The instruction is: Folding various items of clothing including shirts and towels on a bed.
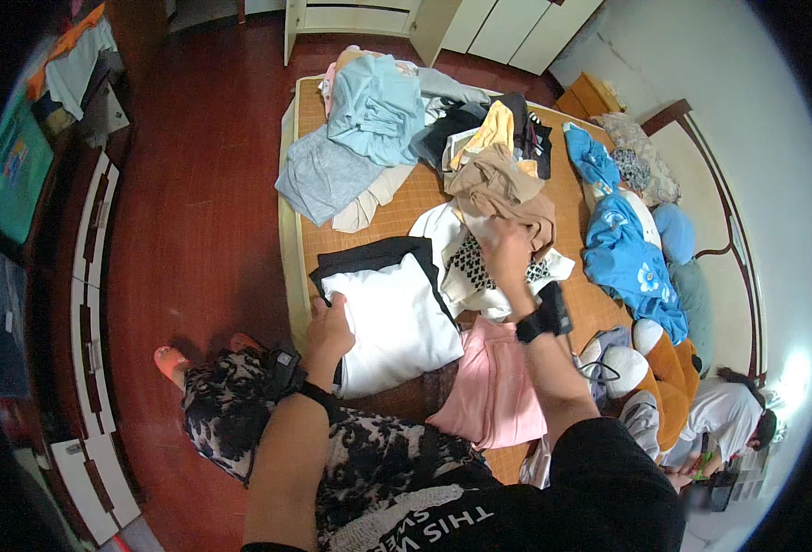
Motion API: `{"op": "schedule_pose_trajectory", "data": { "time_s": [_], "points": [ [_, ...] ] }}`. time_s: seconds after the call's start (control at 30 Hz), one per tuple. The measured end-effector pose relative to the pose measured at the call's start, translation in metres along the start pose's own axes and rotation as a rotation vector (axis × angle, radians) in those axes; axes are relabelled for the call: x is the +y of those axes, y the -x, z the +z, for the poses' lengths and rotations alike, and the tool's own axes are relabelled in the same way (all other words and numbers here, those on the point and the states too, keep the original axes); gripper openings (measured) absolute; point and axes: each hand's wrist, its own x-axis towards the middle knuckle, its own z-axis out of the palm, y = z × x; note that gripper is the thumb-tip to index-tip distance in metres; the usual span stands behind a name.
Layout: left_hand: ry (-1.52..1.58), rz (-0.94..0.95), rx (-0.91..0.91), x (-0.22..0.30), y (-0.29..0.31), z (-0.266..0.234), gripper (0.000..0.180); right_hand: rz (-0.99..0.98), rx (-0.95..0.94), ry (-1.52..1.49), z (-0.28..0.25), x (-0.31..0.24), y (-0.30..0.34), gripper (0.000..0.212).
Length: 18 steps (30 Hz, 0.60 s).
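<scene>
A folded white garment (395,322) lies on a folded black one (376,250) near the bed's front left. My left hand (330,328) grips its left edge, thumb on top. Further right, my right hand (507,253), slightly blurred, is closed at a crumpled tan garment (507,189); its fingertips are partly hidden. Under that wrist spreads a white garment with a black pattern (468,267). A folded pink garment (493,386) rests nearer to me, below my right forearm.
A heap of clothes, with a light blue garment (376,106) and grey shorts (326,175), covers the bed's far end. Blue clothing (627,248) and a brown-and-white plush toy (673,386) lie along the right side. Another person (723,419) sits at the lower right. Drawers (89,368) line the left.
</scene>
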Motion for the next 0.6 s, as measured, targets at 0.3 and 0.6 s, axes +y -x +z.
{"op": "schedule_pose_trajectory", "data": {
  "time_s": [0.3,0.6],
  "points": [
    [-0.014,0.049,0.200,0.000,-0.005,0.008,0.034,0.305,-0.318,0.191,0.030,0.092,-0.066,0.066],
    [0.133,0.471,0.361,0.016,-0.023,0.011,0.031,0.343,-0.581,-0.089,0.070,0.169,-0.066,0.067]
  ]
}}
